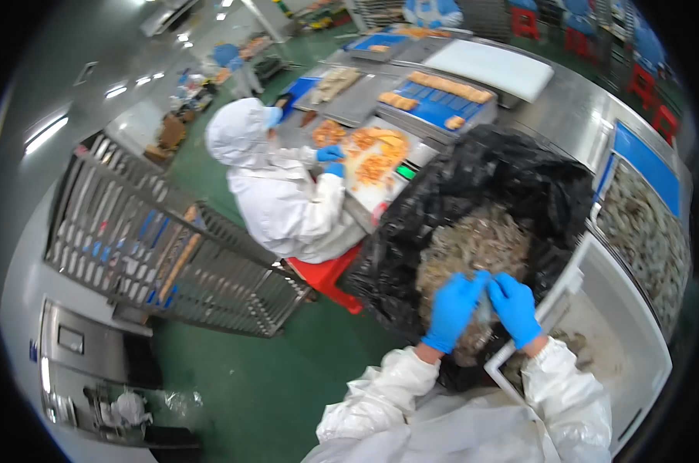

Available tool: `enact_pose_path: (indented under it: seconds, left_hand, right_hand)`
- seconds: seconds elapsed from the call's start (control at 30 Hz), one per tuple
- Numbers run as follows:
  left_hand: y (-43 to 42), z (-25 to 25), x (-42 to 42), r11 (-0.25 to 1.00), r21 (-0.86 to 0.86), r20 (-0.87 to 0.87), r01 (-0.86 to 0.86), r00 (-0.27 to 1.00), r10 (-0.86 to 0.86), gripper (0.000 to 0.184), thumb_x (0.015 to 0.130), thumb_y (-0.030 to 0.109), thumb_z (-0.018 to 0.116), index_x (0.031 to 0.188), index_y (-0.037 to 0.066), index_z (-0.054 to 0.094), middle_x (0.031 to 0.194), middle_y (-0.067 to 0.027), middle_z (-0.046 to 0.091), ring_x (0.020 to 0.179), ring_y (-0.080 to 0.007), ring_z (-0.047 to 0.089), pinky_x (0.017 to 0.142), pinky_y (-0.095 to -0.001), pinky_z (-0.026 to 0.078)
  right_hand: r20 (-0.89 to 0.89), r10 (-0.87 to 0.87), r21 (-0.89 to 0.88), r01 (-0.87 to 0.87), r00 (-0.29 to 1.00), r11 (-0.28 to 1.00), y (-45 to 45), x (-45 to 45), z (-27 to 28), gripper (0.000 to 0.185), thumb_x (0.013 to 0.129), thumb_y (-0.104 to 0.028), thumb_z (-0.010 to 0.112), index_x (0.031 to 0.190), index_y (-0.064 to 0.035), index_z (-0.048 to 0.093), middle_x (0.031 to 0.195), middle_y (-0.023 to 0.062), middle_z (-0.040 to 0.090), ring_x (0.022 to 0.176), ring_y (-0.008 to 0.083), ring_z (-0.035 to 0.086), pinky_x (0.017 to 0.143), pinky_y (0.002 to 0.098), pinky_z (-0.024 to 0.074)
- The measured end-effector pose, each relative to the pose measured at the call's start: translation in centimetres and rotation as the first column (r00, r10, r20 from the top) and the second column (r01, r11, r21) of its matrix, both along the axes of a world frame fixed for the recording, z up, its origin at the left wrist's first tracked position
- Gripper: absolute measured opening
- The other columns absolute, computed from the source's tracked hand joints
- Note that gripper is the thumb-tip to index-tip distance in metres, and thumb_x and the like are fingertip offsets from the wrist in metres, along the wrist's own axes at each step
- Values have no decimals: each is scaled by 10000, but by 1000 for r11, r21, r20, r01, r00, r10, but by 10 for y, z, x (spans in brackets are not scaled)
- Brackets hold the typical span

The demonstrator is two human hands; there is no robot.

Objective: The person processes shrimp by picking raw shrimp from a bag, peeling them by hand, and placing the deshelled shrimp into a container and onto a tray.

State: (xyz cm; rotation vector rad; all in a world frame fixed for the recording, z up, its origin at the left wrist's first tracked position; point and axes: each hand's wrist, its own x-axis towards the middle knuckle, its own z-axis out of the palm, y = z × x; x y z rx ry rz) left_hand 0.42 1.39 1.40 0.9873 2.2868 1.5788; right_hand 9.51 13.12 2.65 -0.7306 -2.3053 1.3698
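My left hand (455, 310) and my right hand (513, 309), both in blue gloves, are close together over a black plastic bag (473, 170). The bag is open and holds a heap of greyish-brown shrimp shells (473, 243). Both hands have their fingers drawn together at the tips; what lies between them is too small to make out. Just below and between the hands is something pale and bluish, which I cannot identify. Right of my right hand stands a white bin (616, 324) with some shrimp pieces (573, 347) at its bottom.
A tray of grey shrimp (643, 239) lies at the right. On the steel table (573, 116) are a white board (488, 68) and a blue tray (434, 104). A co-worker (280, 185) sits at the left on a red stool (330, 278), near a metal rack (157, 239).
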Motion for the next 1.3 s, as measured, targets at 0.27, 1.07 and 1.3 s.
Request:
enact_pose_path:
  seconds: [0.27,1.07,1.3]
  left_hand:
    - [10,29,10,976,209,417,-57,908,-37,164,912,144,611,950,10,697,754,-24,611,624,-70,521,603,-252,460]
    - [9,10,17,954,276,492,-116,870,-37,158,923,113,591,893,-19,673,834,-16,584,735,-87,502,678,-239,422]
    - [23,24,23,898,383,723,-217,676,-145,288,979,246,499,1073,2,621,958,-23,619,830,-84,549,752,-225,459]
  right_hand:
    - [111,48,698,-112,993,707,-10,-3,14,227,845,-295,602,880,-77,552,634,90,576,546,282,587,484,394,463]
    - [-190,-33,268,84,981,960,-11,5,-11,197,902,-236,550,1009,-72,567,699,132,621,632,290,628,542,385,491]
    - [-63,-155,39,157,986,987,-33,5,-2,227,948,-265,510,928,-56,597,816,168,645,715,361,625,608,390,497]
